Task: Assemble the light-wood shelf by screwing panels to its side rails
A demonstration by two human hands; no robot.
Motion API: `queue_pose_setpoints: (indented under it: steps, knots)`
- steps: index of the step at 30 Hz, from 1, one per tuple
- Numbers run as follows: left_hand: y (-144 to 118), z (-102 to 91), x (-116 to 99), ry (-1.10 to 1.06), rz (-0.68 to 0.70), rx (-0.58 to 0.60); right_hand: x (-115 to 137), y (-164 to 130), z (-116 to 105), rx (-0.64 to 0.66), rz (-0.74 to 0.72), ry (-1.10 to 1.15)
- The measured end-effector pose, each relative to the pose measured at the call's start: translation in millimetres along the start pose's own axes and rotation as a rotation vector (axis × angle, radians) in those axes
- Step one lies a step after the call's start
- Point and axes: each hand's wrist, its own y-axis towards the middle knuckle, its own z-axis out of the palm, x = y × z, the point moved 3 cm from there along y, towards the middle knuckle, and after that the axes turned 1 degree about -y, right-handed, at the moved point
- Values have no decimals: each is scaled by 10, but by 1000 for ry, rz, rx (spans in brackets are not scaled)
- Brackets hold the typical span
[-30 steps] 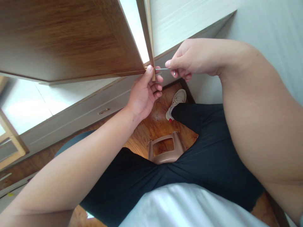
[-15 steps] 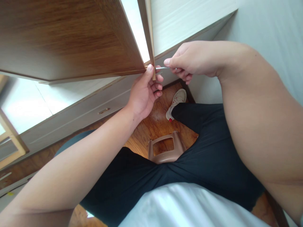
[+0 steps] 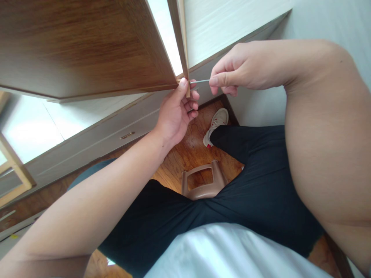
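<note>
My left hand [image 3: 175, 112] is closed at the lower end of a narrow wooden strip [image 3: 183, 58], its thumb on the near side and its fingers round the far side. The strip stands against the corner of a large brown wooden panel [image 3: 110, 42], and a narrow gap between them widens upward. To the right, my right hand [image 3: 232, 73] pinches a thin metal hex key [image 3: 199, 81]. The key's tip meets the strip's outer face beside my left fingertips. My right fingers hide the key's other end.
A pale surface [image 3: 220, 31] lies behind the strip, above a drawer front with a small handle [image 3: 127, 135]. A brown plastic stool [image 3: 203, 191] shows between my legs on the wooden floor [image 3: 185, 154]. A light wooden frame [image 3: 21, 175] stands at the left.
My right hand has shifted slightly right and up, and its grip has turned, so more of the key's shaft shows. My left hand and the wooden parts have stayed almost still.
</note>
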Motion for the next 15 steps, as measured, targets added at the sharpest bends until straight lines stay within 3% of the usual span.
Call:
queue_pose_setpoints:
  steps: [4, 11, 15]
  knots:
    - [-1, 13, -2, -52, 18, 51, -14, 18, -4, -32, -13, 57]
    - [-17, 6, -9, 26, -5, -30, -24, 80, 22, -63, -4, 136]
    - [-12, 9, -7, 14, 11, -18, -5, 85, 65, -34, 26, 171]
